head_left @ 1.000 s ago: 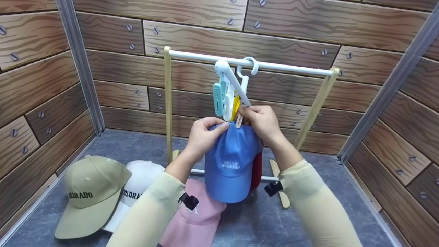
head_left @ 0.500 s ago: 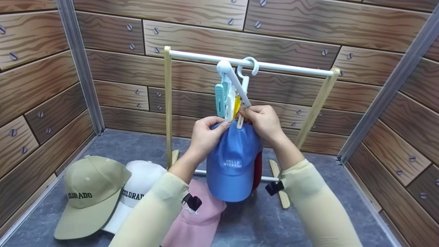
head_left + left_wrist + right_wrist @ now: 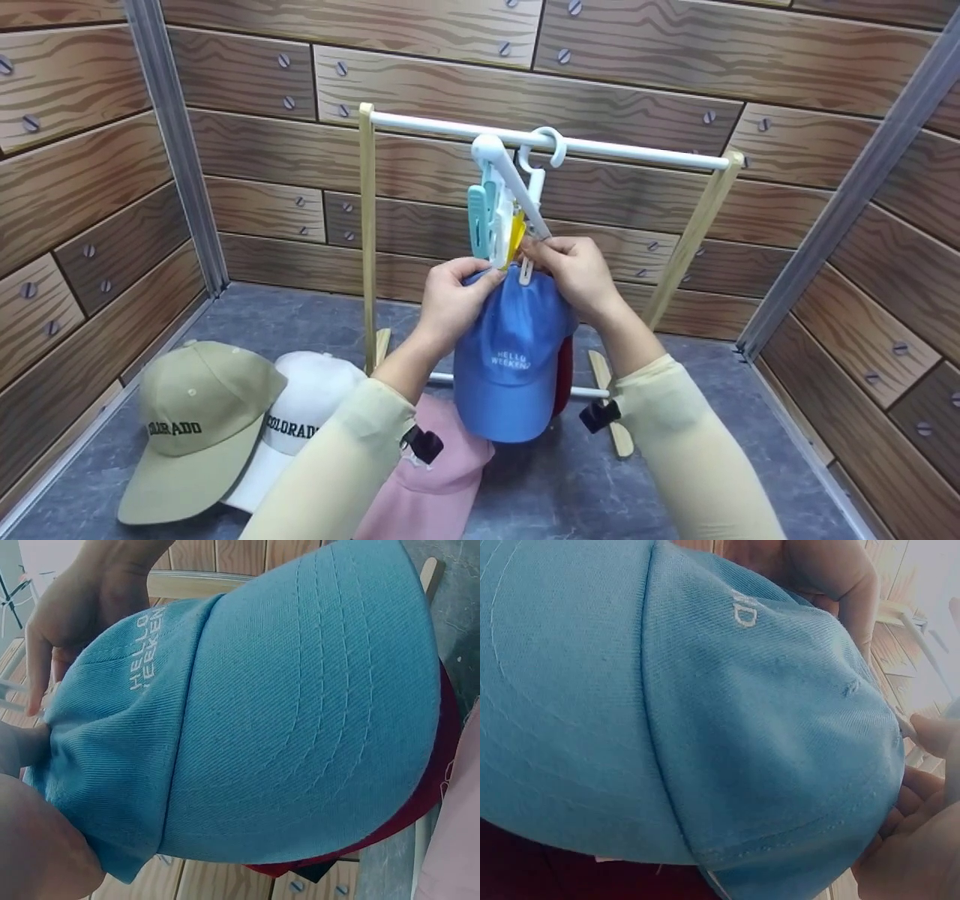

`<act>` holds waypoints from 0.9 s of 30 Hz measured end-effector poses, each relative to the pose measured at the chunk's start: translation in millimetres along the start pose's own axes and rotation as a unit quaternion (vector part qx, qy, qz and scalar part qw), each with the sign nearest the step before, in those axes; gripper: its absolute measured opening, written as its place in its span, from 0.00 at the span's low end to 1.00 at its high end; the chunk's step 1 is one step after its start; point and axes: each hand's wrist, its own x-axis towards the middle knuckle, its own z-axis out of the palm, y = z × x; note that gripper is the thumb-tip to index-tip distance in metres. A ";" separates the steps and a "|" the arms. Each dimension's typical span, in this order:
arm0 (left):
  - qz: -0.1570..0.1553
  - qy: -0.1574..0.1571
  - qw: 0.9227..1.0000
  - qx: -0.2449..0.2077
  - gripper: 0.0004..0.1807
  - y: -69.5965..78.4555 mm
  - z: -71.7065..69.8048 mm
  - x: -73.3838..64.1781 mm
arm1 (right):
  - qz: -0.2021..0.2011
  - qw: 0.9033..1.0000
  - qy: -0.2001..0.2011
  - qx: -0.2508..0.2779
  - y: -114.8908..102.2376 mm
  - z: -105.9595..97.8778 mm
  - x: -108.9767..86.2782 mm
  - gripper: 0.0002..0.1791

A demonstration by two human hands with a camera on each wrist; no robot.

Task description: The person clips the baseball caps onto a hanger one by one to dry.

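Note:
A blue cap [image 3: 508, 322] lettered "HELLO WEEKEND" hangs brim down below a white folding hanger [image 3: 516, 184] that carries several clips. My left hand [image 3: 454, 296] pinches the cap's crown near the top, thumb in front. With thumb and fingers, my right hand [image 3: 581, 274] grips a pale clothespin [image 3: 526, 273], whose lower end overlaps the crown's top. A yellow clip [image 3: 517, 234] and a teal clip [image 3: 478, 221] dangle beside it. Behind the blue cap, a dark red cap [image 3: 563, 379] shows only in part. In the right wrist view, the blue cap [image 3: 780, 720] has its crown bunched at the fingers.
A rack with a white top bar [image 3: 637, 147] and wooden posts [image 3: 367, 225] bears the hanger's hook [image 3: 553, 142]. On the grey table lie an olive cap [image 3: 206, 405], a white cap [image 3: 307, 375] and a pink cap [image 3: 442, 480]. Wood-patterned walls enclose the table.
My left hand and the blue cap have shifted slightly to the right. The right hand has sunk a little with the clothespin, keeping its grip.

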 end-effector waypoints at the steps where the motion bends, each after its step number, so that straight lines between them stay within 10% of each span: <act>1: 0.000 -0.002 1.000 0.000 0.06 -0.4 -0.1 -0.2 | 0.005 1.000 0.000 0.009 1.2 0.6 -0.8 0.23; 9: 0.000 -0.008 1.000 -0.001 0.08 -6.5 -0.8 -1.5 | 0.010 0.999 -0.012 0.044 12.3 2.2 -9.1 0.19; 27: -0.009 -0.010 0.999 0.037 0.12 -28.2 -15.5 -16.2 | -0.109 0.989 0.079 -0.055 40.6 10.8 -39.0 0.11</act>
